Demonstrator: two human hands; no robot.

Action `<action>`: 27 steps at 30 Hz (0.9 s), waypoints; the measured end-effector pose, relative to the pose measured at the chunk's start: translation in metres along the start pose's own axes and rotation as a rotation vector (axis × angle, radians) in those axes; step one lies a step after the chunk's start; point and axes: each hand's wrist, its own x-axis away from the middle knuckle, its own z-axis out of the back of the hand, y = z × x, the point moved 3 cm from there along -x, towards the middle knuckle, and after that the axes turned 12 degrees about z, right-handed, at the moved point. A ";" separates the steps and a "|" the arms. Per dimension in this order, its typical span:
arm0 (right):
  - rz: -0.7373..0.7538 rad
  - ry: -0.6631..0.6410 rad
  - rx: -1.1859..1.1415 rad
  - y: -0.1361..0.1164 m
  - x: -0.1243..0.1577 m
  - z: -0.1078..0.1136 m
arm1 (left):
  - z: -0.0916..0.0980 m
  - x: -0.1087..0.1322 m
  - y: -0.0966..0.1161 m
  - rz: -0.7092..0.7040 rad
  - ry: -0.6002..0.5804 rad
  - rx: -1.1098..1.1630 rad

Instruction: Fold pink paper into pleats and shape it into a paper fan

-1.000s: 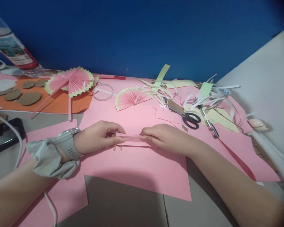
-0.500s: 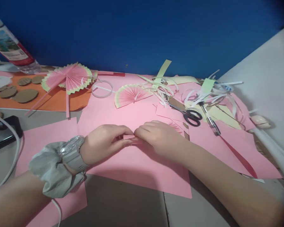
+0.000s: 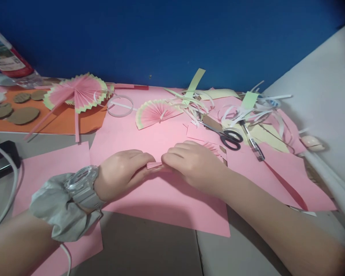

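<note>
A pleated strip of pink paper is pinched between both my hands over a large pink sheet. My left hand, with a clear watch and a grey scrunchie on the wrist, grips the strip's left end with closed fingers. My right hand is closed over its right part, and the pleats fan out a little from behind it. Only the strip's left end shows; the remainder is hidden under my fingers.
Black-handled scissors and a pen lie at the right among paper scraps. Finished pink-and-yellow paper fans, a tape ring, cardboard discs on orange paper, a bottle and a white cable are around.
The long folded strip that my hands held apart has been squeezed into a short pleated bundle. My right hand moved left to meet my left hand. The view shifted slightly.
</note>
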 end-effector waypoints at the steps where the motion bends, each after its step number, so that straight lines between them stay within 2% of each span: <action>1: 0.003 0.008 0.004 0.000 0.000 0.000 | 0.000 0.000 0.000 0.002 0.003 -0.001; 10: -0.031 0.005 0.010 0.000 -0.001 -0.003 | 0.001 -0.001 -0.001 0.081 -0.079 0.072; 17: -0.112 -0.059 -0.079 -0.002 -0.003 -0.004 | 0.001 -0.004 0.001 0.070 -0.114 0.188; 22: -0.162 -0.106 -0.246 -0.005 -0.008 0.002 | 0.003 -0.003 -0.001 0.108 -0.165 0.314; 27: -0.229 -0.133 -0.460 -0.008 -0.009 0.006 | 0.002 -0.002 -0.005 0.220 -0.315 0.527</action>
